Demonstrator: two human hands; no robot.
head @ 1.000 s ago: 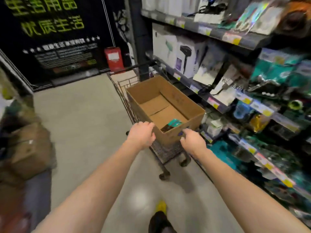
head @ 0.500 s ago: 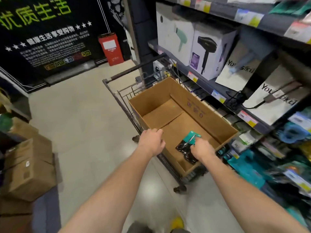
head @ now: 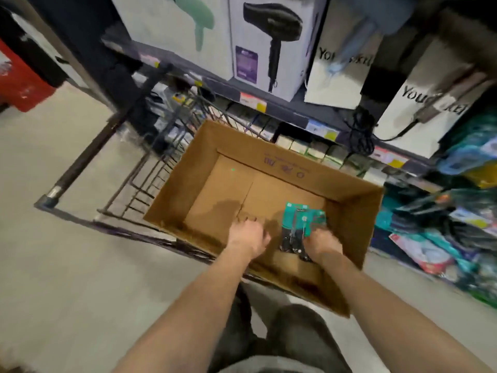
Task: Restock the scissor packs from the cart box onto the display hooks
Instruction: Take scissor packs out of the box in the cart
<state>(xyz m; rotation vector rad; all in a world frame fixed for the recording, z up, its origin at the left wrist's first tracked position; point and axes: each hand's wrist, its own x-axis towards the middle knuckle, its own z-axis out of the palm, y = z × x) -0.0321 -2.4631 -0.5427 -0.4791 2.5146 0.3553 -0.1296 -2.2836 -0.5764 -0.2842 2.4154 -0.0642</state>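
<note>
The right hand (head: 321,242) reaches into the cardboard box (head: 295,168) and grips the dark lower end of the scissor packs (head: 298,220), their green cards pointing away. Just beside them the left hand (head: 247,238) hangs with bent fingers; blur hides whether it holds anything. The box sits in a wire cart (head: 129,168) beside shelves of hair dryer boxes (head: 269,44).

The person is wearing dark grey trousers (head: 295,335), the cloth creasing over the legs, and a paler grey garment (head: 266,366) is showing at the bottom edge. Both forearms (head: 376,300) are showing bare, unsleeved down to the left hand (head: 248,238) and the right hand (head: 321,244).
</note>
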